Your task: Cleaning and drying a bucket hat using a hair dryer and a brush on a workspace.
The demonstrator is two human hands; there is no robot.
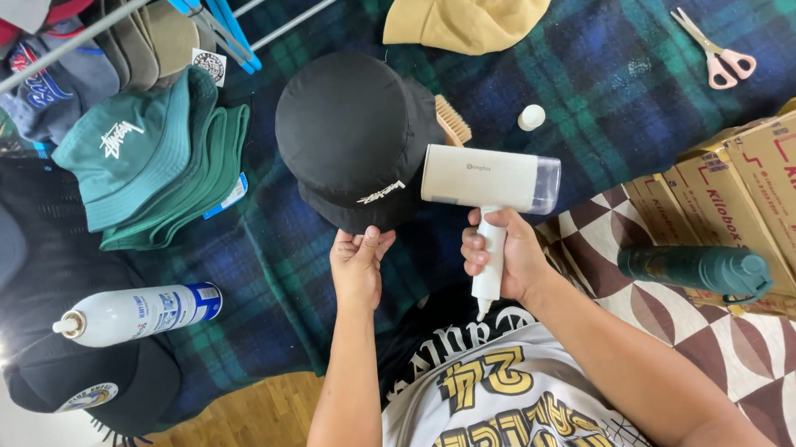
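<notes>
A black bucket hat (pixel 351 134) stands on a dark plaid blanket (pixel 591 64) in the middle of the head view. My left hand (pixel 358 258) pinches the hat's near brim. My right hand (pixel 501 259) grips the handle of a white handheld steamer (pixel 492 181). The steamer's nozzle end rests against the hat's right side. A wooden brush (pixel 452 120) lies partly hidden behind the hat and the steamer.
Stacked green bucket hats (pixel 150 156) lie left. A white spray can (pixel 136 313) and a black cap (pixel 90 385) sit lower left. A tan hat (pixel 472 7), scissors (pixel 717 47), a small white cap (pixel 531 117), cardboard boxes (pixel 765 201) and a green bottle (pixel 696 270) are right.
</notes>
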